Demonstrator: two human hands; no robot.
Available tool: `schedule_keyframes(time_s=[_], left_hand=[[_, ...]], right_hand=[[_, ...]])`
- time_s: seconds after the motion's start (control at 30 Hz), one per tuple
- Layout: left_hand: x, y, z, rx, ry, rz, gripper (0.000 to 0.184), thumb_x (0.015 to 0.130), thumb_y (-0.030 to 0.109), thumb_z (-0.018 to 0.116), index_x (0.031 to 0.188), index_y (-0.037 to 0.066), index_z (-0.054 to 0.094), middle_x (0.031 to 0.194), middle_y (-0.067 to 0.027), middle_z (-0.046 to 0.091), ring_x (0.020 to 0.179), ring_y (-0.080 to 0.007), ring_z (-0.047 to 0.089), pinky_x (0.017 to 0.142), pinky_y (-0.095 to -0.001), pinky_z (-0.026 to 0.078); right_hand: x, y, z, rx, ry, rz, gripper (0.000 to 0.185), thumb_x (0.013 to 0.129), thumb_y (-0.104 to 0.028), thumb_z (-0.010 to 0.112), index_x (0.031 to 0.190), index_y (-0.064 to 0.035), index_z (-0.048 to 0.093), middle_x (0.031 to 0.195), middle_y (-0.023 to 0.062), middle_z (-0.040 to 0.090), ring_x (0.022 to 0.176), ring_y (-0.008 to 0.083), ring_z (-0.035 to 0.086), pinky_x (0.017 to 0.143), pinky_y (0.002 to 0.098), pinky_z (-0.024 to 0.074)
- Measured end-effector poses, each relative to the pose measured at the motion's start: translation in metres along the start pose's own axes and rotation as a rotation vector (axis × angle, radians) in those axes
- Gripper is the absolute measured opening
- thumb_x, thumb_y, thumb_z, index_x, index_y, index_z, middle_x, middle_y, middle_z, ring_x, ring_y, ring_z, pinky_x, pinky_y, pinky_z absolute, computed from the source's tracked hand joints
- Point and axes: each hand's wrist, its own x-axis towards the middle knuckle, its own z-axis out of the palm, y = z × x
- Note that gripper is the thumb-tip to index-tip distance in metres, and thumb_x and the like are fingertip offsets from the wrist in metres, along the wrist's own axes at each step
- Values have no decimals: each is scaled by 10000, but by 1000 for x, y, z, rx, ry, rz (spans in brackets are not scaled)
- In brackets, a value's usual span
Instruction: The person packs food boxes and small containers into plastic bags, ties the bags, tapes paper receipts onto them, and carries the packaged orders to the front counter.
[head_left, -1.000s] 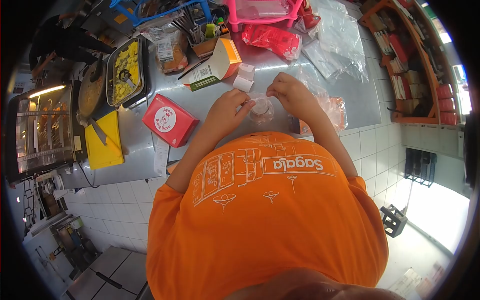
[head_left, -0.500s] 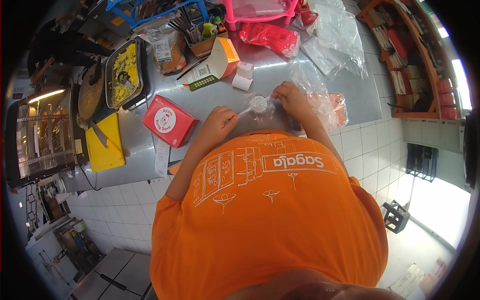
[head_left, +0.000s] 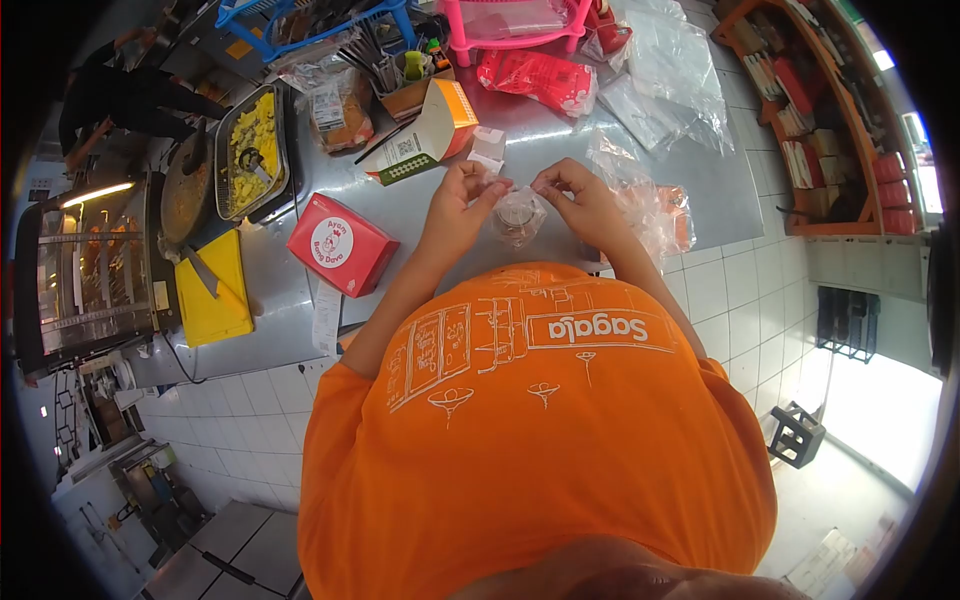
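Note:
A small clear plastic bag (head_left: 519, 231) with a round, clear-lidded container inside hangs or rests just above the steel table in front of me; I cannot tell which. My left hand (head_left: 466, 200) pinches the bag's gathered top from the left. On the other side, my right hand (head_left: 578, 198) is closed at the fingertips on the opposite end of that top. A white paper roll (head_left: 487, 146) lies just beyond my left hand. Crumpled clear plastic bags (head_left: 630, 195) lie to the right of my right hand.
On the steel table (head_left: 450, 260) stand a red box (head_left: 340, 244) and an open food carton (head_left: 425, 140). A yellow cutting board (head_left: 215, 285) with a knife and a tray of yellow food (head_left: 250, 150) are at left. Pink (head_left: 515, 25) and blue racks stand behind. A person (head_left: 125, 95) is at far left.
My hands have come closer together over the bag. The left has moved up and right, and the bag's ends, stretched sideways before, are now gathered above the container.

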Motion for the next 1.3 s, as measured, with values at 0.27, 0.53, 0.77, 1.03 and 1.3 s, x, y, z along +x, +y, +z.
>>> schedule_keyframes(time_s=[0.27,0.53,0.77,1.03,1.3], left_hand=[[3,7,13,487,-58,12,213,837,137,694,1001,5,662,890,-81,678,824,-125,619,737,-257,481],[-3,9,14,452,2,37,199,844,167,689,932,-11,676,801,-53,671,741,-116,601,684,-246,471],[-3,14,18,321,12,10,165,874,150,656,934,-3,653,803,-27,646,745,-76,568,680,-221,452],[-1,9,15,262,-78,-136,174,881,172,649,926,4,640,817,-27,638,768,-72,562,700,-224,446],[-1,8,8,473,-98,22,195,931,203,571,928,8,574,801,-30,593,778,-116,531,739,-262,436]], right_hand=[[2,6,20,99,61,37,152,880,-123,635,951,-1,580,834,52,624,759,122,574,709,255,458],[0,10,24,576,58,151,134,844,-86,688,883,9,602,815,30,628,757,69,561,667,206,449],[-1,12,26,516,68,170,199,745,-99,785,776,-12,609,711,16,617,688,65,546,618,211,438],[-4,11,27,378,56,73,249,691,-111,823,688,-32,588,684,4,597,661,55,505,606,216,409],[-3,5,25,583,-21,133,169,820,-136,723,831,-41,584,749,-13,588,718,64,539,648,224,435]])
